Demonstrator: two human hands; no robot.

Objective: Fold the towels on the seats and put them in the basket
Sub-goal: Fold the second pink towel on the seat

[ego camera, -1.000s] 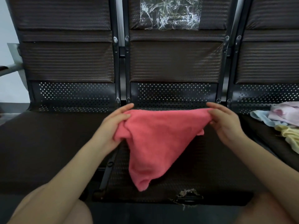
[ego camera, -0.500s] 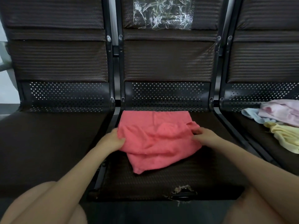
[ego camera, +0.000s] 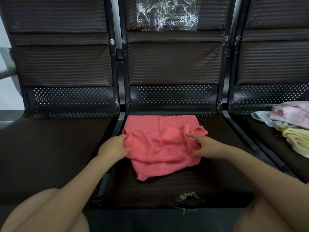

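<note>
We had three dark seats in a row before us; the middle seat carried the work, which we judge was chosen because it lay square ahead and within reach of both arms; its front edge was torn, a frayed patch showing there; a crumpled clear plastic sheet was on its backrest, well apart from everything we handled.

The red towel lay on the middle seat, its far edge flat and straight near the perforated back panel, its near part rumpled, with one corner trailing toward the seat's front; we judge it was spread there so that the seat could serve as a flat base for the fold, and the fold was not yet made; no basket was in view.

On the right seat a small heap waited, near its back: a pink towel over a blue towel, with a yellow towel just beside them toward the front; these looked unfolded, so most of the task seemed left.

Our left hand gripped the left edge of the red towel, fingers curled with cloth bunched between them and the thumb; our right hand was at the right edge, forefinger stretched out across the cloth and thumb spread below it, a fold of towel apparently caught between them, though how firmly we could not tell; both holds, we judge, served to pull the sides apart and flatten the rumples.
</note>
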